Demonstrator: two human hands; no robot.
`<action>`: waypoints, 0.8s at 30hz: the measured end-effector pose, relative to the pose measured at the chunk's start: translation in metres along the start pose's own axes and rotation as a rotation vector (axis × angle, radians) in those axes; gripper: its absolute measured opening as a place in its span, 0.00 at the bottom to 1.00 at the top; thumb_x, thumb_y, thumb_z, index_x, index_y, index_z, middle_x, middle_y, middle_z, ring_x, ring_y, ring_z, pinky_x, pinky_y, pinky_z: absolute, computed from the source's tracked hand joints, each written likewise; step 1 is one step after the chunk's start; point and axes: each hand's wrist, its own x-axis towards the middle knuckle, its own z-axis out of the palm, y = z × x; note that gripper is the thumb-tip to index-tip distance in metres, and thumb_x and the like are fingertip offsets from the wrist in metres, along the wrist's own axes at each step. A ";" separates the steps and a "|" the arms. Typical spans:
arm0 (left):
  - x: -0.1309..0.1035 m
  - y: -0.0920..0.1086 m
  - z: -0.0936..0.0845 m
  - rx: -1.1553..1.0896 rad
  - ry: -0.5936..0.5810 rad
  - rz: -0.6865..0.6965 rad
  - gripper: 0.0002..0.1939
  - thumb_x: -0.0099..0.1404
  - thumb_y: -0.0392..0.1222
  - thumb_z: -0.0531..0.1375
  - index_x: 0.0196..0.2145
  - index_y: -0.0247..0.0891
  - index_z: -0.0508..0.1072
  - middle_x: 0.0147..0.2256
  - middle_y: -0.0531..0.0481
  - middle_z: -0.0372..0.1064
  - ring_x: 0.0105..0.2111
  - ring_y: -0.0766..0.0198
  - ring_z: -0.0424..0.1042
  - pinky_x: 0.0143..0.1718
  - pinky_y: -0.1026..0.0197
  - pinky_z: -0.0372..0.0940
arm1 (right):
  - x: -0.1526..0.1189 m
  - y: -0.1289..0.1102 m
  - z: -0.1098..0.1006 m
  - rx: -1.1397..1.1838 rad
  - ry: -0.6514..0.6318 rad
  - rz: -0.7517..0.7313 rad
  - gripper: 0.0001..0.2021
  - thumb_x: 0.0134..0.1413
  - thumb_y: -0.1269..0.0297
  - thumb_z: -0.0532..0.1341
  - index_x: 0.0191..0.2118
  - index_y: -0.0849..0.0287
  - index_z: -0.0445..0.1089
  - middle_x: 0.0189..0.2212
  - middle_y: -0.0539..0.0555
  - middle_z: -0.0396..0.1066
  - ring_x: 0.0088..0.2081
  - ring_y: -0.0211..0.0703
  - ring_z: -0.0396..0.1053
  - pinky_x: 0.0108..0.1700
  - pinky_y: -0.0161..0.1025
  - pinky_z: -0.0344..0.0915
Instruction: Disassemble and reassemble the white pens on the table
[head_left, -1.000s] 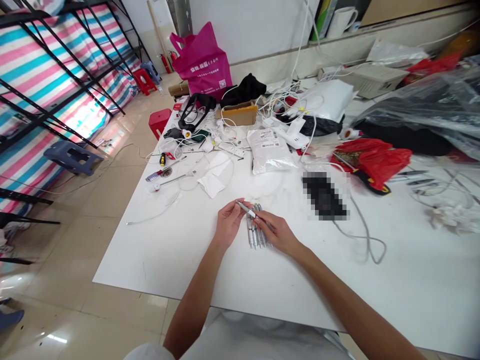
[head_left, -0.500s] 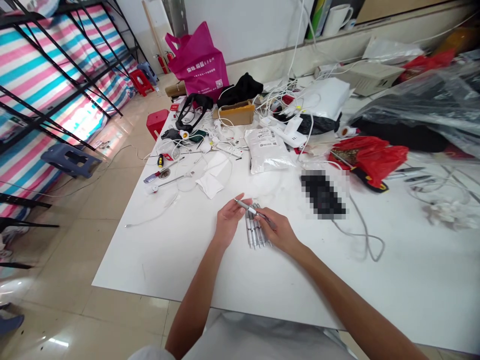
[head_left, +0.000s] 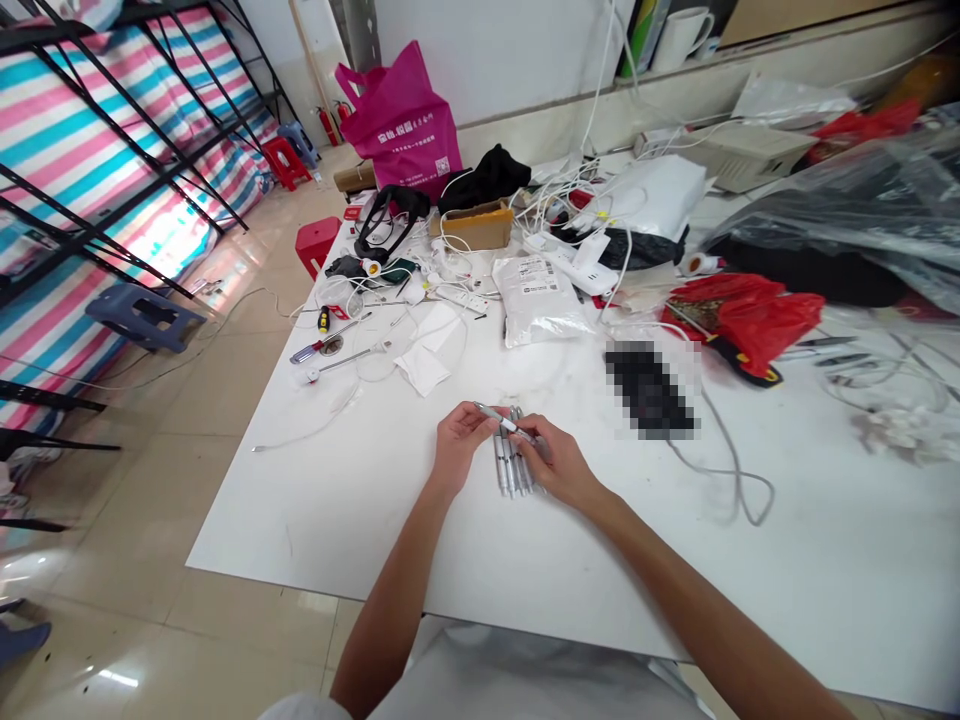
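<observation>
A silver-and-white pen (head_left: 508,424) is held slantwise between my two hands, above the white table (head_left: 337,520). My left hand (head_left: 459,447) is closed on its upper left end, thumb against the barrel. The fingers of my right hand (head_left: 553,455) pinch the other end, which they partly hide. Beneath the held pen, several similar pens (head_left: 511,470) lie side by side on the tabletop, their upper parts partly covered by it and by my hands.
White folded paper (head_left: 424,368) and a white plastic package (head_left: 541,305) lie beyond my hands. To the right are a pixelated dark object (head_left: 649,390), a grey cable (head_left: 731,462) and a red bag (head_left: 757,315). Screwdrivers and tangled cables are at the far left.
My left fingers, spread out before, have closed round the pen's upper left end. The pen has tilted slightly and sits a little lower. My right hand still holds it.
</observation>
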 end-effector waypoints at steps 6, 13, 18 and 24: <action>-0.002 0.002 0.005 0.042 0.057 0.012 0.17 0.59 0.46 0.74 0.44 0.38 0.81 0.41 0.44 0.81 0.44 0.57 0.78 0.53 0.52 0.67 | -0.001 0.001 0.002 -0.010 -0.033 -0.027 0.13 0.72 0.51 0.54 0.49 0.54 0.67 0.37 0.53 0.74 0.34 0.44 0.70 0.37 0.42 0.68; -0.002 0.002 0.005 0.044 0.079 0.055 0.11 0.57 0.42 0.74 0.35 0.38 0.79 0.39 0.47 0.79 0.42 0.60 0.76 0.51 0.55 0.67 | 0.000 -0.001 0.000 -0.047 -0.041 -0.062 0.17 0.74 0.52 0.51 0.56 0.53 0.69 0.37 0.53 0.73 0.34 0.44 0.69 0.37 0.42 0.67; -0.003 0.001 0.006 0.029 0.075 0.030 0.14 0.57 0.42 0.75 0.33 0.37 0.75 0.40 0.45 0.81 0.43 0.58 0.78 0.52 0.52 0.67 | 0.000 0.002 0.001 -0.063 -0.019 -0.084 0.14 0.75 0.53 0.51 0.50 0.53 0.69 0.37 0.53 0.72 0.33 0.43 0.68 0.37 0.42 0.66; -0.004 -0.002 0.008 0.055 0.089 0.017 0.15 0.56 0.44 0.75 0.36 0.38 0.76 0.37 0.47 0.81 0.41 0.58 0.79 0.50 0.52 0.69 | -0.003 0.007 0.005 -0.055 0.004 0.000 0.14 0.72 0.51 0.55 0.54 0.54 0.64 0.41 0.55 0.75 0.35 0.44 0.71 0.36 0.42 0.68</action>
